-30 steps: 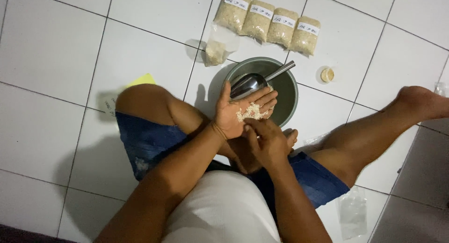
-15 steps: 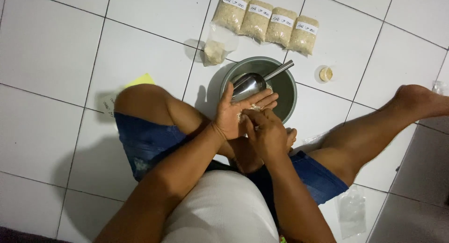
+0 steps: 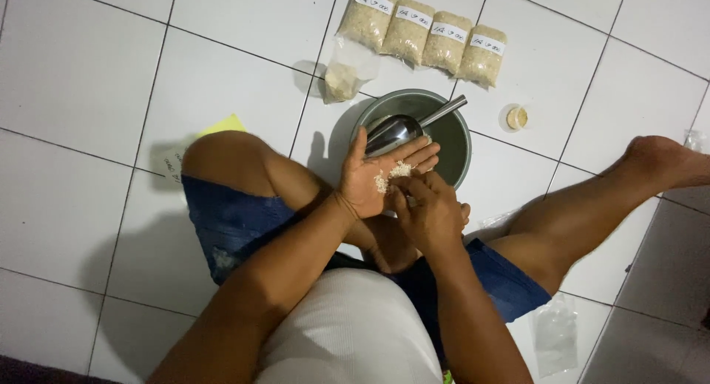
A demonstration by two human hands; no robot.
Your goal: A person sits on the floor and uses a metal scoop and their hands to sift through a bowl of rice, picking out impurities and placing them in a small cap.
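A small heap of grain (image 3: pixel 390 178) sits in the left hand (image 3: pixel 377 178), palm up and spread flat like a tray, right above the grey bowl (image 3: pixel 455 144) so spills would likely drop in. The right hand (image 3: pixel 430 210) curls beside it, fingertips picking at the grain. A metal scoop (image 3: pixel 399 129) rests in the bowl; four filled bags (image 3: pixel 427 35) line the tiled floor (image 3: pixel 96 81) beyond.

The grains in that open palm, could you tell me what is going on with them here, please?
A person sits on the white tiled floor with a small heap of pale grains on the open left hand. The right hand picks at them with its fingertips. Just beyond the hands stands a grey bowl with a metal scoop in it, and four filled bags of grain lie in a row behind it.
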